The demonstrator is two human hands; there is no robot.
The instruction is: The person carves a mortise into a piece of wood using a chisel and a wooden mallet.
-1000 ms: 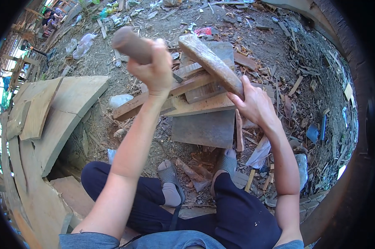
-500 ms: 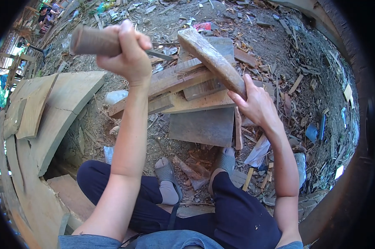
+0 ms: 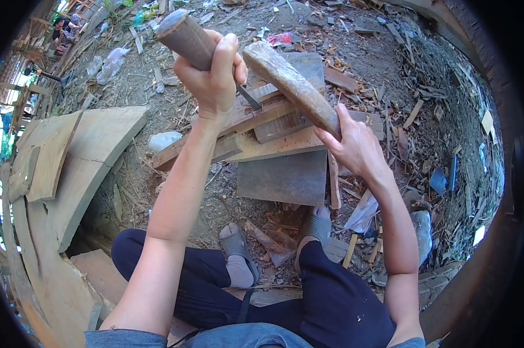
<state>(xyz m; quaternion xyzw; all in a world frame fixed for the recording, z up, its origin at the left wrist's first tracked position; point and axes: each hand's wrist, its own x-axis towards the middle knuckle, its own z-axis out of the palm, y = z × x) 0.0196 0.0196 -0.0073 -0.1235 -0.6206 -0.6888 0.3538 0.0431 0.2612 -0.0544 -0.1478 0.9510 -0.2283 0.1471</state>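
Littered brown earth (image 3: 308,22) surrounded a long brown timber beam (image 3: 270,116). Over it, left hand (image 3: 212,78), fingers clenched round a cylindrical brown wooden-handled chisel (image 3: 189,42); right of it, right hand (image 3: 359,146), fingers wrapped round a thick pale-brown wooden club (image 3: 291,84). Skewed blows could have split it; no legible writing noted.

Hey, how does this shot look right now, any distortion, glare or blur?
Head view: corners black out and the dark beam at right looks bowed; glare whitens the far left edge; left hand, right hand and wooden club look fairly sharp.
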